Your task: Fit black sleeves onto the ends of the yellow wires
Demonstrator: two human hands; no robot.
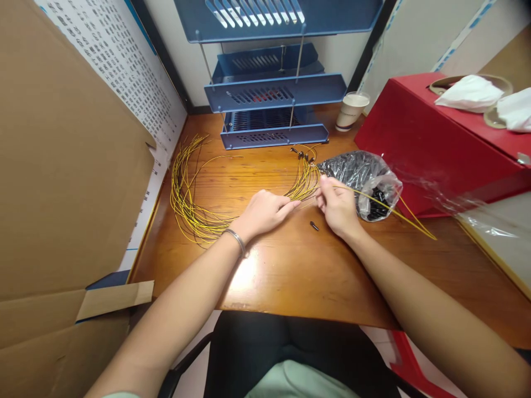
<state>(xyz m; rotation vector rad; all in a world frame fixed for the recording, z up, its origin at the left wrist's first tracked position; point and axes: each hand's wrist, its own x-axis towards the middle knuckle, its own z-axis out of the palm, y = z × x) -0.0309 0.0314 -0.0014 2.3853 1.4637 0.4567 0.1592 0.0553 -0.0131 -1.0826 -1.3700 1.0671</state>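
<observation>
In front of the clear bag [352, 168] lies a small black piece [314, 225]. Left of the bag, the left hand [267, 213] rests over the wire bundle [305, 187], which spreads out on both sides; I cannot tell how closed it is. Just beside the bag, the right hand [337, 204] pinches a yellow wire [398, 213] that trails rightward past the bag. Behind the bag stands a paper cup [350, 112].

Brown wooden table [307, 276], glossy, visible grain; bright glare near its front edge. Blue tiered rack [276, 91] against a pale back wall [182, 61], dark strips at both corners. Left wall carries printed sheets [116, 72]; large cardboard [62, 143] stands before it. Pale panel [406, 41] at right. Below: light floor [379, 340], black chair arm [182, 359].
</observation>
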